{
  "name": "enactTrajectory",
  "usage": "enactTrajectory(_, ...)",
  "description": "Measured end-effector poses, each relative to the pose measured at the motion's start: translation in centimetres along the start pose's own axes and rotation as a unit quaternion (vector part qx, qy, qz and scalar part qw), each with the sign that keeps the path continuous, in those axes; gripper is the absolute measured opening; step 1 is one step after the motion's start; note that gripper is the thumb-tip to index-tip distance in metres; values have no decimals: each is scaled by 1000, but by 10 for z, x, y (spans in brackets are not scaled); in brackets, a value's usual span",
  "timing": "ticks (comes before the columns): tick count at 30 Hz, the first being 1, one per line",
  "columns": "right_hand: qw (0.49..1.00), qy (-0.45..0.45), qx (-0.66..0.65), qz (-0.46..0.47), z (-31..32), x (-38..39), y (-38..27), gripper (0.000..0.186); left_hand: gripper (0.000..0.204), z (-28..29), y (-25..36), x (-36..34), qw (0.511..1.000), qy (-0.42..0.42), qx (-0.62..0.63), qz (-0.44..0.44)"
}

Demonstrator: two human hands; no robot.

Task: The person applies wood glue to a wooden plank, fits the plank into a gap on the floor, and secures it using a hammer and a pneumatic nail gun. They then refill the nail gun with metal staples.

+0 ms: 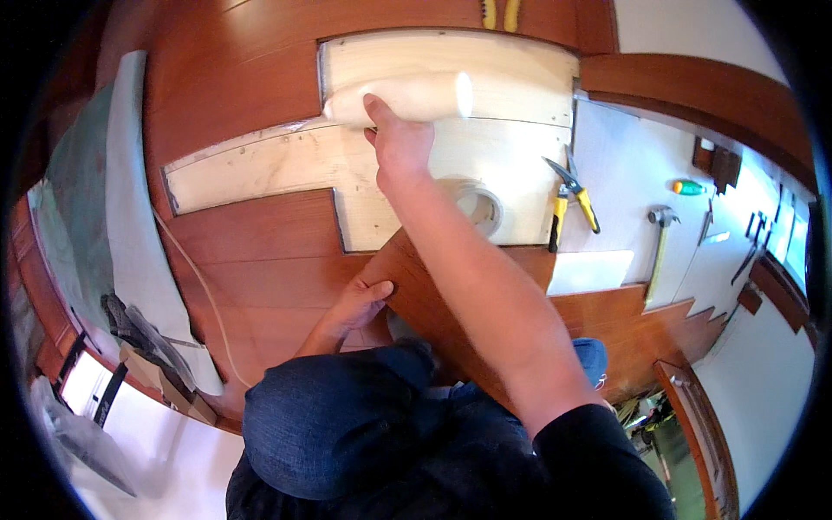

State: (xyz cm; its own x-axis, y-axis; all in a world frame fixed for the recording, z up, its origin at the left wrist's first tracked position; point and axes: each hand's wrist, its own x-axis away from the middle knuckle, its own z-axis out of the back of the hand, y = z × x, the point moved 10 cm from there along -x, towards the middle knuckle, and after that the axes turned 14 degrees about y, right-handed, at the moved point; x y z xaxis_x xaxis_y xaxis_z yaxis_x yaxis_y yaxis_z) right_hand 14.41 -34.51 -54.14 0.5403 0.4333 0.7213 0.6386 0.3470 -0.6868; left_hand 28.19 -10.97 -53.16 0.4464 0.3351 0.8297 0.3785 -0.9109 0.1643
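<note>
A reddish-brown floorboard (444, 299) is tilted up in front of me. My left hand (364, 299) grips its left edge, thumb on the near face. My right arm stretches forward across the board. The fingers of my right hand (403, 143) are apart, with one finger laid against a white roll (425, 95) of sheet material. That roll lies on the pale, bare wood (260, 169) of a stepped opening in the floor. Partly behind my right forearm sits a roll of tape (494, 212). To its right are yellow-and-black snips (574, 195) with their blades apart.
Laid reddish-brown boards (251, 238) border the opening. On the right lie a hammer (663, 238), a green-handled screwdriver (689, 186) and a white sheet (591, 271). A long grey-white sheet (143, 208) and a thin cord (204, 282) stretch along the left. Yellow handles (501, 13) show at the top.
</note>
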Motion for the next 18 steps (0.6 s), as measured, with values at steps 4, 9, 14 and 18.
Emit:
enactTrajectory(4,977,-69,-38,-198,35,19,-27,48,71,-1,-9,3,1000,7,-18,-11)
enactTrajectory(9,984,-37,-116,-132,162,14,-100,71,70,-5,-10,8,999,14,-45,-9)
enactTrajectory(14,910,-181,374,13,305,106,-124,57,70,-36,-2,15,995,-28,-82,-48)
enactTrajectory(18,832,-233,499,-70,409,219,-139,51,69,-42,-3,12,993,-61,-90,-36)
